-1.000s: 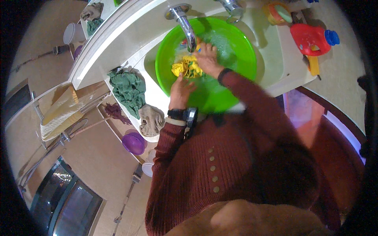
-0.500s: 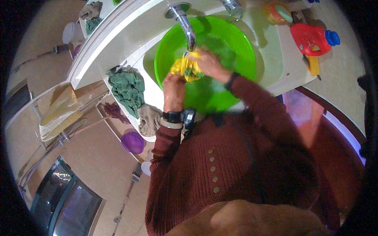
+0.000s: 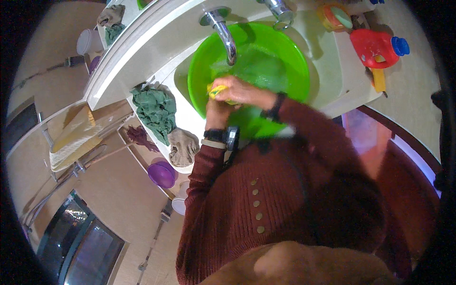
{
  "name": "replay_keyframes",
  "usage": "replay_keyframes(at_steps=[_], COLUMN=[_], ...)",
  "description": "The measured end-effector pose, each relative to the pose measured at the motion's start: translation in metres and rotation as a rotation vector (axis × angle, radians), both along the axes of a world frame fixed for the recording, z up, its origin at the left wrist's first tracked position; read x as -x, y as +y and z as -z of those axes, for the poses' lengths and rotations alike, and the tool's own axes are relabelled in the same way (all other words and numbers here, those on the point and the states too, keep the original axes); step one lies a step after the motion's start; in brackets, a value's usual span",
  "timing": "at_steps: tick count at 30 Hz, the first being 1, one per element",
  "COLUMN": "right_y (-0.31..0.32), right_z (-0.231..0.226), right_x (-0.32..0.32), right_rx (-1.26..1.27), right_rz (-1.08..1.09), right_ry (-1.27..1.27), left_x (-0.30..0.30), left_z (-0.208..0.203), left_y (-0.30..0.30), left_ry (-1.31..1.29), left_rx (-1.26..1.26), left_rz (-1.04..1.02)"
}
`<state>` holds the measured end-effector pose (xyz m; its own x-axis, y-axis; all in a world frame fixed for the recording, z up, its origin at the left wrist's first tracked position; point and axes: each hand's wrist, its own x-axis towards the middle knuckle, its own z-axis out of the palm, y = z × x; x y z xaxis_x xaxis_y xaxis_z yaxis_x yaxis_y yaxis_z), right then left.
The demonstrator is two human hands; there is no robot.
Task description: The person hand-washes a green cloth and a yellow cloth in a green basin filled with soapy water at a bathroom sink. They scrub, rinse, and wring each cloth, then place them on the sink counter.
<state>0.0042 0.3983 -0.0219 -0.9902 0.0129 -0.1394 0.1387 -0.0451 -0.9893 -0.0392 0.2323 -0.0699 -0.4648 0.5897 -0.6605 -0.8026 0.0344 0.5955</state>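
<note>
A crumpled yellow cloth (image 3: 217, 91) with a little green on it is bunched between my hands, over the near left part of a bright green basin (image 3: 300, 61). My right hand (image 3: 242, 91) is closed round the cloth from above. Just below it, my left hand (image 3: 218, 113) also grips the cloth, its fingers partly covered by the right hand. Most of the cloth is hidden in the two fists. Water lies in the basin, and a chrome faucet (image 3: 225, 35) reaches over its far left side.
The basin stands in a white sink (image 3: 330, 71). On the counter to the left lie a wet green cloth (image 3: 154, 111) and a grey-brown cloth (image 3: 183, 148). At the right are a red jug with a blue cap (image 3: 375, 50) and a yellow-handled tool (image 3: 378, 80). A purple bowl (image 3: 161, 174) sits lower left.
Both hands have come nearer to me with the yellow cloth, away from the faucet's mouth. The cloth, spread loosely before, is now squeezed small between them.
</note>
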Motion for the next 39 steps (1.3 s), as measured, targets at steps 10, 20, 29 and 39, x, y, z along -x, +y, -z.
replay_keyframes(at_steps=[10, 20, 29, 39], right_y=[0.051, 0.021, -0.02, 0.041], right_z=[0.016, 0.045, -0.025, 0.041], right_x=[0.012, 0.003, -0.007, 0.008], right_rx=[-0.924, -0.15, -0.473, -1.368], right_rz=[0.297, 0.051, 0.287, 0.347], right_ry=[-0.208, -0.34, 0.075, -0.262], left_x=[0.01, 0.002, 0.003, 0.008], left_z=[-0.078, -0.026, -0.018, -0.067], left_y=[0.022, 0.005, 0.007, 0.003], left_ry=[0.078, -0.113, 0.035, -0.042], left_rx=[-0.091, 0.067, -0.198, 0.183], left_rz=[-0.123, -0.108, -0.129, -0.226])
